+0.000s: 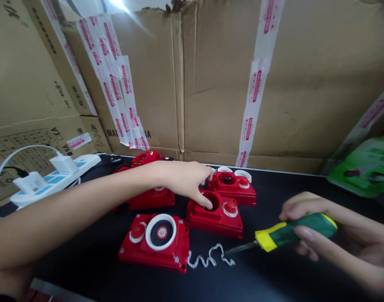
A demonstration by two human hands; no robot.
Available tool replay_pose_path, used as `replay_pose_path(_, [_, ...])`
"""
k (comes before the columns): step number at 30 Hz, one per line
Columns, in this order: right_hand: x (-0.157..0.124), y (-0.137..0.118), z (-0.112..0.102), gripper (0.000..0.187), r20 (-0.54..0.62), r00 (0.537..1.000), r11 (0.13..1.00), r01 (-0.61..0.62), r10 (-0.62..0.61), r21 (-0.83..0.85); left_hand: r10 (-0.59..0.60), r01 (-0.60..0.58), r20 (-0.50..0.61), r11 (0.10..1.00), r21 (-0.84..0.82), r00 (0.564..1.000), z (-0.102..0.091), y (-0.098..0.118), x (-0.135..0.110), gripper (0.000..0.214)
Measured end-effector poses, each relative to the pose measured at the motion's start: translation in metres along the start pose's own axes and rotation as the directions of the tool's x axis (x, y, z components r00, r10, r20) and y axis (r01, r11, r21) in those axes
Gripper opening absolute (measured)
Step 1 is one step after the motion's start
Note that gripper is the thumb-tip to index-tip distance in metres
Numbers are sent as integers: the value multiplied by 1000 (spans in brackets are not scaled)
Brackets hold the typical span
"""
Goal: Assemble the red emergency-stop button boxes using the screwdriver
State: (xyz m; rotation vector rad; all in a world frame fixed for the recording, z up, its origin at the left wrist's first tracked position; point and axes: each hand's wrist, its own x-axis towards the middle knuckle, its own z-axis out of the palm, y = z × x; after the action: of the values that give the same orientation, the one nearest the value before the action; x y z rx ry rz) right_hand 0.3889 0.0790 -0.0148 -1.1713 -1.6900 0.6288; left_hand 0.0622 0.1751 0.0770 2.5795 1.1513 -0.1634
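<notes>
Left hand point(190, 178) is over the middle red box point(215, 226), thumb at its round opening — other fingertips hidden, can't tell if it's gripping. Right hand point(319, 205) is wrapped around the screwdriver point(284, 235); tip sits by the white cord point(206, 261), contact unclear. Front red box point(163, 256) fully visible. Left forearm point(116, 188) partly covers rear boxes point(152, 199) — count unclear. Green packet point(361, 167) cut off at right edge.
</notes>
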Motion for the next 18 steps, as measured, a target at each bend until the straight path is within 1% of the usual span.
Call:
replay_pose_path(1, [-1, 2, -2, 29, 25, 1000, 1000, 8, -8, -6, 12, -12, -18, 1000, -8, 1000, 2, 3, 2, 48])
replay_pose_path(2, [-2, 3, -4, 29, 20, 1000, 1000, 10, -10, -9, 27, -27, -26, 1000, -15, 999, 5, 6, 4, 43])
replay_pose_path(4, [-3, 4, -6, 31, 11, 1000, 1000, 9, -9, -10, 40, -41, -41, 999, -18, 998, 8, 12, 8, 41])
replay_pose_path(6, [-3, 2, -6, 32, 4, 1000, 1000, 8, -8, -6, 20, -20, -64, 1000, -1, 998, 9, 15, 12, 53])
replay_pose_path(8, [-1, -1, -6, 31, 4, 1000, 1000, 6, -6, -3, -17, 18, -88, 1000, 18, 996, 8, 16, 16, 73])
replay_pose_path(10, [2, -3, -6, 29, 8, 1000, 1000, 10, -10, 1, 9, -8, -92, 1000, 12, 996, 6, 15, 21, 92])
replay_pose_path(11, [3, -4, -6, 28, 11, 1000, 1000, 12, -12, 2, 47, -46, -79, 999, 6, 996, 5, 15, 25, 94])
replay_pose_path(13, [4, -6, -7, 27, 17, 1000, 1000, 20, -20, 5, 126, -126, -40, 992, 9, 991, 4, 16, 32, 84])
replay_pose_path(15, [4, -8, -9, 26, 16, 1000, 1000, 25, -25, 5, 167, -167, -14, 985, 33, 986, 4, 21, 41, 70])
replay_pose_path(18, [-1, -9, -12, 24, -13, 999, 999, 51, -51, -8, 224, -222, -30, 973, 62, 974, 8, 36, 55, 68])
